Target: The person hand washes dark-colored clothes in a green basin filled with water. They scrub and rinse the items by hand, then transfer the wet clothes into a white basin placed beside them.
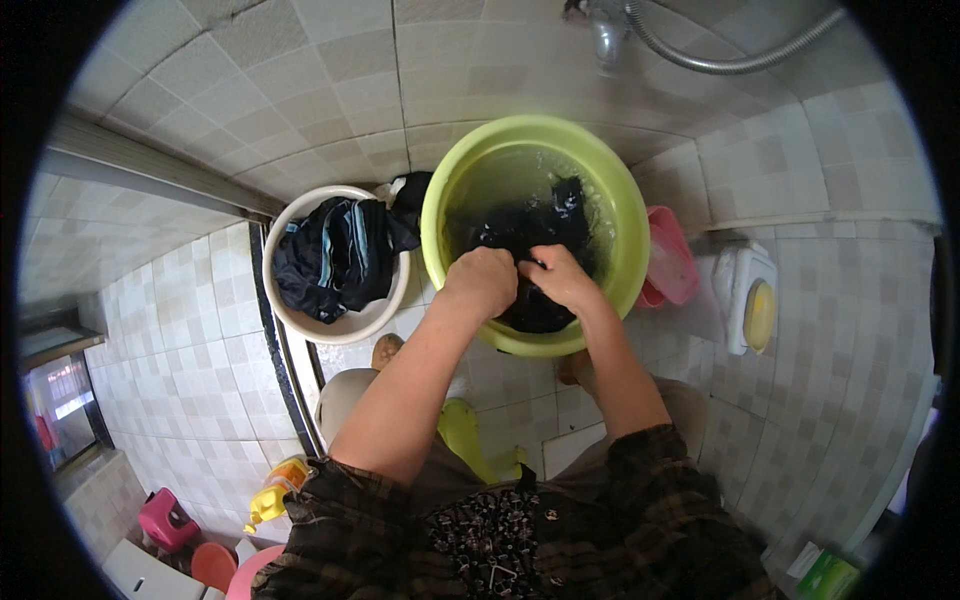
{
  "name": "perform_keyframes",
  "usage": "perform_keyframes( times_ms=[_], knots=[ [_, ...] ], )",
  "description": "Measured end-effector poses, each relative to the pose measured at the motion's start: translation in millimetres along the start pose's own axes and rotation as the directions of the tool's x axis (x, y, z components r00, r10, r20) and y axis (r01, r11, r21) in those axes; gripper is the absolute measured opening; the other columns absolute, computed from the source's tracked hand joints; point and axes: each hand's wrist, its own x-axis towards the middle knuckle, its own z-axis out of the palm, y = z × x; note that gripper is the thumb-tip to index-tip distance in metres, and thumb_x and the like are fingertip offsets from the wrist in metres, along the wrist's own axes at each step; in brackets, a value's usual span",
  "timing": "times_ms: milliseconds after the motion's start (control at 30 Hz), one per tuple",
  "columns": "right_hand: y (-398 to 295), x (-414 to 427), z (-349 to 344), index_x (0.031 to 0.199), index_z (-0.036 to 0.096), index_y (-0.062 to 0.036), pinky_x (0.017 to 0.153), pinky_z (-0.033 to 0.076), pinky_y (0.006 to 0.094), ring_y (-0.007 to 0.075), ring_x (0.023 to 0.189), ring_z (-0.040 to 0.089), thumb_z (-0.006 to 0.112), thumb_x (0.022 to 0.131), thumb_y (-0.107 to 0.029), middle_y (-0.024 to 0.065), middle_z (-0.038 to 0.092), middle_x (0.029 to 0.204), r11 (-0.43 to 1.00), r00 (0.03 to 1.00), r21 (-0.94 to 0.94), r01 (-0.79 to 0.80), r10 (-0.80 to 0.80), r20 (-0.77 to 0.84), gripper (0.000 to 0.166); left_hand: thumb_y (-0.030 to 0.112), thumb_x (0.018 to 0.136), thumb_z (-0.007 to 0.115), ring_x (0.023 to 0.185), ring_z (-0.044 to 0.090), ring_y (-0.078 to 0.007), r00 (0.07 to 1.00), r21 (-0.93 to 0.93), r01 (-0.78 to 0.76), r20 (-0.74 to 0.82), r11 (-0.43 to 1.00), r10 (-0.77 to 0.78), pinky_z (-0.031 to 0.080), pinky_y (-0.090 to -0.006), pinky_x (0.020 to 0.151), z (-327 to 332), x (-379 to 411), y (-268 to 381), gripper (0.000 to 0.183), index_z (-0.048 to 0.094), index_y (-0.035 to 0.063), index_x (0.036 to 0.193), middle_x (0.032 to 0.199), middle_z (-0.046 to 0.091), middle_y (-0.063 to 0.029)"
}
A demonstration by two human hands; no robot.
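Note:
A large lime-green plastic basin point(534, 129) of cloudy water stands on the tiled floor before me. In it lies a soaked black garment point(525, 221), partly under the water. My left hand point(484, 279) is closed in a fist on the cloth near the basin's front side. Close beside it on the right, my right hand point(559, 279) grips the same cloth with its fingers bent. The fingertips of both hands are hidden by the knuckles and dark fabric.
A white basin point(335, 339) at left holds dark clothes point(341, 251) with blue stripes. Pink plastic basins point(671, 259) stand at right, near a yellow soap bar point(761, 315) on a white holder. A shower hose point(720, 66) hangs above. A yellow bottle point(274, 491) stands lower left.

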Motion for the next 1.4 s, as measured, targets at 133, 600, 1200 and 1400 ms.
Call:
perform_keyframes(
  times_ms=[133, 600, 1200, 1400],
  knots=[
    [-31.2, -37.5, -28.1, 0.067, 0.045, 0.0016, 0.051, 0.032, 0.0282, 0.0072, 0.059, 0.034, 0.058, 0.085, -0.014, -0.0002, 0.035, 0.059, 0.955, 0.945, 0.21, 0.211, -0.144, -0.295, 0.027, 0.034, 0.092, 0.042, 0.092, 0.062, -0.037, 0.991, -0.128, 0.094, -0.088, 0.987, -0.105, 0.05, -0.0432, 0.08, -4.7, 1.6, 7.9, 0.044, 0.065, -0.0035, 0.087, 0.091, 0.063, -0.026],
    [-104.3, -51.4, -2.9, 0.067, 0.047, 0.0004, 0.051, 0.043, 0.0438, 0.0432, 0.058, 0.052, 0.057, 0.074, -0.012, 0.0234, 0.051, 0.061, 0.854, 0.697, -0.236, 0.464, -0.516, -0.498, 0.017, 0.024, 0.091, 0.051, 0.075, 0.061, -0.0232, 0.98, -0.902, -0.037, 0.052, -0.43, -0.193, 0.052, -0.0378, 0.063, 20.4, 36.6, 6.6, 0.03, 0.051, -0.0015, 0.107, 0.091, 0.059, -0.0144],
    [0.4, -85.1, -49.8, 0.135, 0.036, -0.0022, 0.101, 0.037, 0.0399, 0.037, 0.12, 0.042, 0.063, 0.08, -0.02, 0.0248, 0.041, 0.131, 0.898, 0.967, -0.439, -0.037, -0.078, -0.241, 0.064, 0.016, 0.083, 0.058, 0.079, 0.059, -0.038, 0.806, -0.071, -0.361, -0.525, 0.93, 0.273, 0.048, -0.0433, 0.068, 11.2, 0.8, 45.5, 0.016, 0.058, 0.0003, 0.085, 0.082, 0.06, -0.019],
    [0.6, -74.5, -39.6, 0.124, 0.042, 0.0099, 0.095, 0.042, 0.0401, 0.0371, 0.114, 0.049, 0.065, 0.08, -0.027, 0.0259, 0.051, 0.121, 0.877, 1.0, -0.48, 0.008, -0.002, 0.014, 0.062, 0.017, 0.081, 0.058, 0.074, 0.061, -0.0352, 0.858, 0.164, -0.326, -0.363, 0.931, 0.364, 0.049, -0.0439, 0.066, 18.8, -9.7, 47.4, 0.015, 0.061, 0.0027, 0.086, 0.079, 0.062, -0.0161]
  ],
)
